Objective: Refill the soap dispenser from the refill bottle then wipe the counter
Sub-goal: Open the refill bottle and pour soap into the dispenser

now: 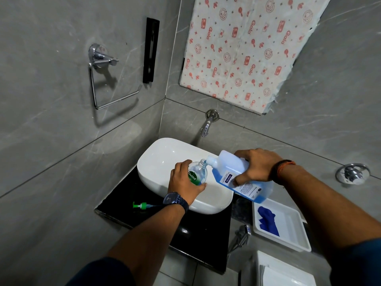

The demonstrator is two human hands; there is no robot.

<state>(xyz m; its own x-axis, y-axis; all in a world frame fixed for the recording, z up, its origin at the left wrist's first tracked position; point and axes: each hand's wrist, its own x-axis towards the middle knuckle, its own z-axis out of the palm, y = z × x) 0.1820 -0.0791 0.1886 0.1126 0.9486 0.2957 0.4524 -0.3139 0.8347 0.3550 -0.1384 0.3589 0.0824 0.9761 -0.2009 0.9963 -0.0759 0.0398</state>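
My left hand [184, 180] grips the clear soap dispenser bottle [197, 173] with a green label, held over the white basin [156, 162]; its top is off. My right hand [256, 169] holds the translucent refill bottle [233, 168] tipped to the left, its spout at the dispenser's open neck. Blue liquid fills the lower part of the refill bottle. The green pump head [141, 205] lies on the black counter [198, 234], left of my left wrist. A blue cloth [268, 220] rests in a white tray [292, 234] at the right.
A wall tap [207, 124] juts out above the basin. A chrome towel ring [103, 79] and a black holder [151, 50] hang on the left wall. A chrome knob [352, 173] sits on the right wall. A white fixture [284, 271] is below the tray.
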